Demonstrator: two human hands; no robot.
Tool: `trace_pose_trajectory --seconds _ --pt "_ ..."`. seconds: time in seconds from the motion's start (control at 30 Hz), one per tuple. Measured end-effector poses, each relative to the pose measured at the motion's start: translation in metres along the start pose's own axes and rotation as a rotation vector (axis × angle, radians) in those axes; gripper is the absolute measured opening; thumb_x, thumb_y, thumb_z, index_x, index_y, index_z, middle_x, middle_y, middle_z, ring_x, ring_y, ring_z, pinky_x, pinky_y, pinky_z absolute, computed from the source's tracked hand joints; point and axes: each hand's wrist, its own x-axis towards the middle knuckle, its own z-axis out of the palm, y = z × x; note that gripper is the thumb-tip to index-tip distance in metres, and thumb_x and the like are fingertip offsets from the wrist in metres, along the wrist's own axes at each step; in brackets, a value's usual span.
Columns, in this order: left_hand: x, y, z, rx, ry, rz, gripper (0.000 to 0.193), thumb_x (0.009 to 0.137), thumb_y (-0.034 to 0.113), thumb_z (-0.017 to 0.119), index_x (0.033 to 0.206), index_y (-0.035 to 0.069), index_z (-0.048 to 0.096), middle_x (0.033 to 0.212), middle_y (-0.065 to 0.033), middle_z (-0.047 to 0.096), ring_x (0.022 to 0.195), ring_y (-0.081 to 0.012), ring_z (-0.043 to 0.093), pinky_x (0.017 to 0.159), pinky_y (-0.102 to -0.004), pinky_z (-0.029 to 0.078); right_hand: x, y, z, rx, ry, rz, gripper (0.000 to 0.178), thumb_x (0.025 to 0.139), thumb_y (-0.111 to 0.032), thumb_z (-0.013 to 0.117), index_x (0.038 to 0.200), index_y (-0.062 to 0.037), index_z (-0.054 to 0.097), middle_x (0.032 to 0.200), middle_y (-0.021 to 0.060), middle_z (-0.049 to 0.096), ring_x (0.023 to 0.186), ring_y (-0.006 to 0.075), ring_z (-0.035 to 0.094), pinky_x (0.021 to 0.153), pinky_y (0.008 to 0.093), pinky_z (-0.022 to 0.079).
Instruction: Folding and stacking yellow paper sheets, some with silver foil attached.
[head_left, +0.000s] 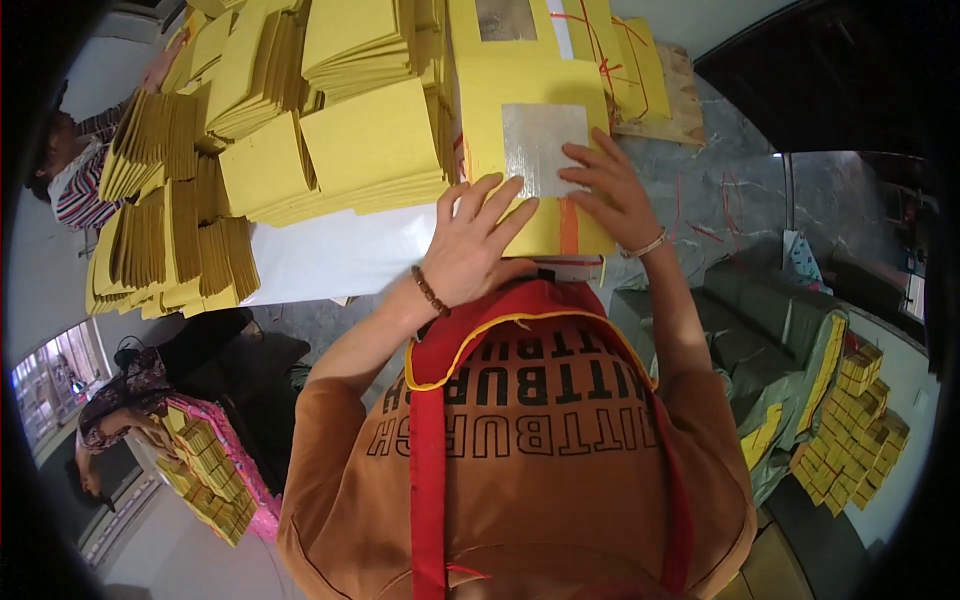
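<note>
Head view, looking down over the person's brown shirt and red apron strap. Both hands rest flat on the top sheet of a stack of yellow paper (530, 150), which stands on the white table (330, 255) directly in front of the person. The left hand (475, 245), with a brown bead bracelet (430, 291) at the wrist, lies palm down with fingers spread across the near part of the sheet; it presses rather than grips, closing on nothing. The right hand (610, 190), wearing a thin pale bracelet (648, 245), lies likewise open, its fingertips touching the edge of the silver foil square (540, 145) at the sheet's centre. An orange stripe crosses the sheet between the two hands. To the left on the table, further bundles of yellow paper (300, 110) are heaped and fanned, some standing on edge. At the far left edge sits another person in a striped sleeve (80, 195). Small tied yellow bundles (855, 425) lie stacked at lower right, well apart from the hands.
</note>
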Motion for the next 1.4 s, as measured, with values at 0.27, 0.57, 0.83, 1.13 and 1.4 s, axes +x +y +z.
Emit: trace_pose_trajectory --seconds 0.27,0.57,0.83,1.13,1.4 --pt "0.013 -0.011 -0.011 -0.093 -0.028 0.203 0.038 0.074 0.021 0.068 0.109 0.007 0.060 0.103 -0.0094 0.059 0.088 -0.0243 0.054 0.072 -0.0336 0.043 0.004 0.008 -0.001 0.085 -0.001 -0.027 0.017 0.082 -0.013 0.059 0.098 -0.0113 0.066 0.128 0.0029 0.052 0.130 0.0296 0.029 0.106 0.0405 0.026" --pt "0.024 -0.019 -0.009 -0.516 0.008 -0.038 0.011 0.082 0.012 0.062 0.083 0.002 0.063 0.069 -0.0107 0.060 0.064 -0.0259 0.056 0.059 -0.0336 0.046 0.005 0.010 -0.009 0.507 -0.017 0.099 0.045 0.095 -0.034 0.032 0.089 -0.0054 0.066 0.124 0.0090 0.055 0.132 0.0259 0.025 0.109 0.0378 0.018" --pt "0.023 -0.021 -0.011 -0.664 -0.082 -0.307 0.016 0.084 0.015 0.061 0.088 -0.001 0.064 0.072 -0.0123 0.062 0.062 -0.0214 0.059 0.057 -0.0307 0.046 0.003 0.011 -0.005 0.569 0.032 0.120 0.046 0.097 -0.034 0.029 0.097 -0.0039 0.064 0.120 0.0115 0.057 0.132 0.0237 0.024 0.109 0.0362 0.017" --pt "0.020 -0.028 -0.003 -0.817 -0.068 -0.392 0.015 0.082 0.011 0.059 0.086 -0.002 0.064 0.062 -0.0025 0.057 0.055 -0.0039 0.047 0.050 -0.0222 0.040 0.002 0.006 -0.004 0.596 0.032 0.161 0.048 0.098 -0.034 0.027 0.106 -0.0028 0.061 0.120 0.0094 0.057 0.133 0.0241 0.022 0.109 0.0364 0.016" --pt "0.022 -0.030 -0.002 -0.884 -0.104 -0.429 0.014 0.082 0.011 0.058 0.083 -0.001 0.064 0.059 0.0011 0.054 0.054 -0.0029 0.044 0.049 -0.0216 0.038 0.003 0.011 -0.004 0.604 0.025 0.158 0.051 0.098 -0.036 0.024 0.107 -0.0021 0.061 0.122 0.0084 0.056 0.134 0.0243 0.021 0.110 0.0365 0.016"
